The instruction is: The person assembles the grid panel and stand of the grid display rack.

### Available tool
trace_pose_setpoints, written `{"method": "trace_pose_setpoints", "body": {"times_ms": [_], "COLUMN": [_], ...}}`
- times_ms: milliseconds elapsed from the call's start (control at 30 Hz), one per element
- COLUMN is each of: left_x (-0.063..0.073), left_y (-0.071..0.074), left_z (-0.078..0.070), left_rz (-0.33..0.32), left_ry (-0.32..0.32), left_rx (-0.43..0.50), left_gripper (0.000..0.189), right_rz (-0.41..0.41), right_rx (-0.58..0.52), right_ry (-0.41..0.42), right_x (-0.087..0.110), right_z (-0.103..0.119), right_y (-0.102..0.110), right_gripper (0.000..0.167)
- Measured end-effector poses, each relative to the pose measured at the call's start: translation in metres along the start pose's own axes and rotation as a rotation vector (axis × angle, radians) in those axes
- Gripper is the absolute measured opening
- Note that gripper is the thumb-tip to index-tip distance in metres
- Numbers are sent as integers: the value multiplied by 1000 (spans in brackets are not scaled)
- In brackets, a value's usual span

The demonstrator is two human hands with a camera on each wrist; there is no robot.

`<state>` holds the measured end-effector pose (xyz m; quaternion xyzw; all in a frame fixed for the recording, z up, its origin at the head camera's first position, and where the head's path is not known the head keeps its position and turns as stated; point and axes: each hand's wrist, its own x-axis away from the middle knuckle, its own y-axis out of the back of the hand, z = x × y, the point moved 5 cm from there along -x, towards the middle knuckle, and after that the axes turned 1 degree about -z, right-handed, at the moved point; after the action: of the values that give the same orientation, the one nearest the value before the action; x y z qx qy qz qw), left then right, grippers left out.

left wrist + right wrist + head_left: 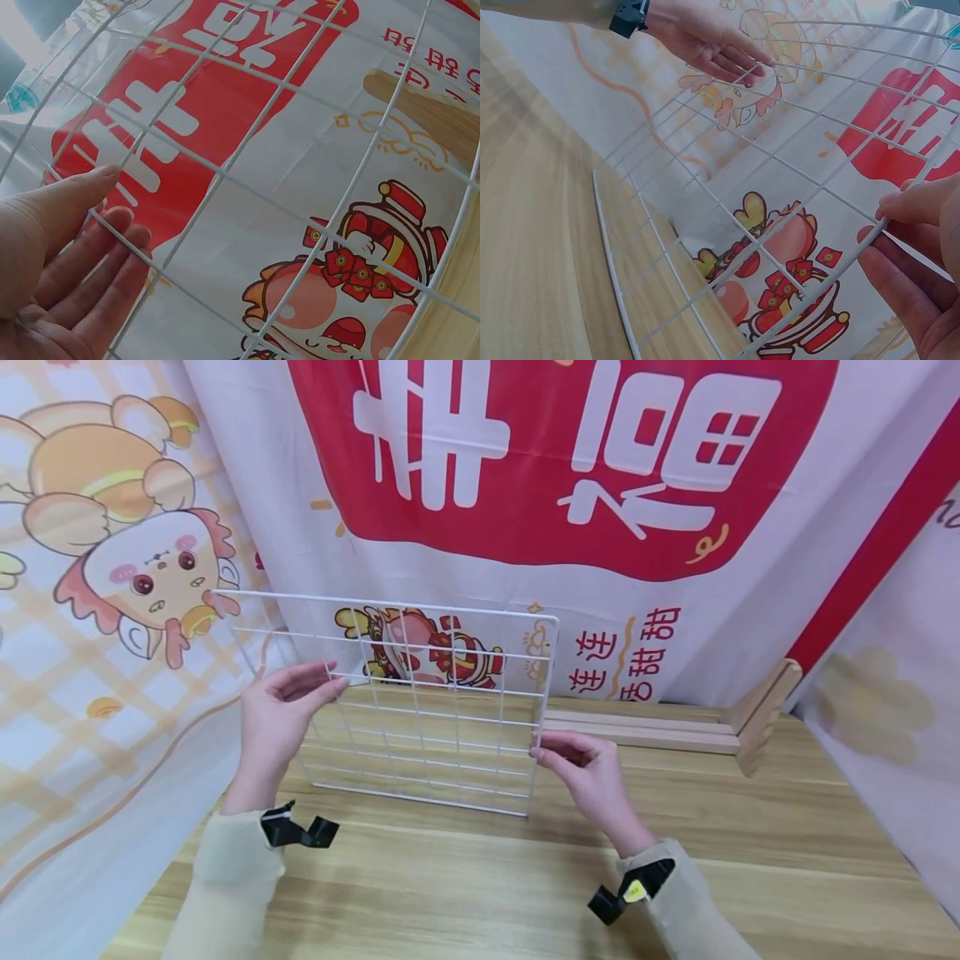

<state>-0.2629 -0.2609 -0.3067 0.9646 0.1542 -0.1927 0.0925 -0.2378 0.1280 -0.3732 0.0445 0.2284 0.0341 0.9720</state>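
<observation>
Both hands hold a white wire grid panel (420, 800), tilted above the wooden table. My left hand (279, 714) pinches a wire toward the panel's left side; in the left wrist view its thumb is on one side of the wires and the fingers (94, 289) reach behind. At the right edge wire, my right hand (588, 772) pinches between thumb and fingers, seen close in the right wrist view on the rounded frame wire (810, 296). The lower edge lies at or very near the tabletop; whether it touches, I cannot tell.
Behind the panel, a wooden stand (660, 737) with parallel rails and an angled end piece (768, 714) lies at the table's back right. A printed red-and-white cloth (480, 547) hangs along the back; a checked cartoon cloth (135, 610) covers the left side. Wood-grain table (450, 885) extends in front.
</observation>
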Motion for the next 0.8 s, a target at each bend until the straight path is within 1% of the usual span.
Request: {"method": "trace_pose_setpoints", "body": {"times_ms": [133,300,533,667,800], "left_x": [-1,0,-2,-2,-2], "left_y": [-1,1,2,3,5], "left_z": [0,0,-1,0,0], "left_rz": [2,-19,-15,-15,-20], "left_ry": [-18,-7,-8,-6,-9], "left_rx": [53,100,191,223,219], "left_gripper": [31,29,27,26,26], "right_rz": [-4,5,2,6,21], "right_rx": [25,36,27,19,0], "right_ry": [-14,-17,-23,-18,-9], "right_x": [2,3,1,1,1], "right_z": [19,19,-7,-11,-11], "right_y": [-2,-4,-2,-3,-4], "right_gripper": [19,19,21,21,21]}}
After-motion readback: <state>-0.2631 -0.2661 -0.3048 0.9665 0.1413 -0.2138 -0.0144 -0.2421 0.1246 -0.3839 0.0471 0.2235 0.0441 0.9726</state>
